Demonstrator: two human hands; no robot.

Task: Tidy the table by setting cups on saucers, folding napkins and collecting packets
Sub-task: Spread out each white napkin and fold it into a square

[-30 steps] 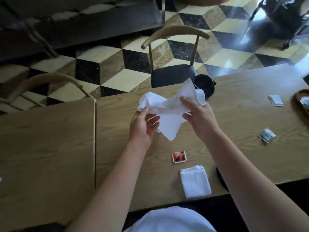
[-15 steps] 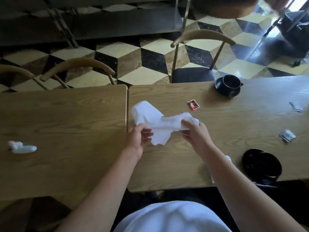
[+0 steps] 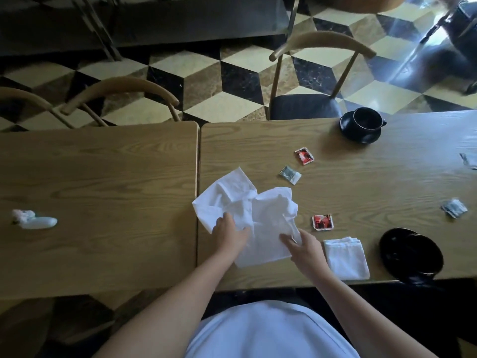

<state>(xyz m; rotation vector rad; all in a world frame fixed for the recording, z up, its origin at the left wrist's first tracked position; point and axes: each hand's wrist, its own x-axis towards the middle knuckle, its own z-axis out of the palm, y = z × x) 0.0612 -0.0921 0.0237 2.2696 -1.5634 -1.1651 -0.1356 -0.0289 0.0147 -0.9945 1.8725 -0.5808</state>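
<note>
A crumpled white napkin (image 3: 247, 210) lies spread on the right wooden table (image 3: 361, 192), close to the seam between the two tables. My left hand (image 3: 228, 232) presses flat on its left part. My right hand (image 3: 302, 245) lies on its lower right corner, fingers apart. To the right of that hand rests a folded white napkin (image 3: 346, 257). A black cup sits on a black saucer (image 3: 361, 125) at the far edge. Another black cup and saucer (image 3: 410, 254) stand at the near right edge. Two red packets (image 3: 304, 156) (image 3: 322, 222) and two silver packets (image 3: 290, 174) (image 3: 454, 208) lie scattered.
The left table (image 3: 98, 192) carries a small white and pink object (image 3: 33, 220). Another packet (image 3: 468, 160) lies at the far right edge. Wooden chairs (image 3: 320, 73) (image 3: 121, 96) stand behind the tables on a checkered floor.
The napkin, held up in the air by both hands before, now lies on the table. My hands have come down flat on it. The camera has tilted down and shifted left.
</note>
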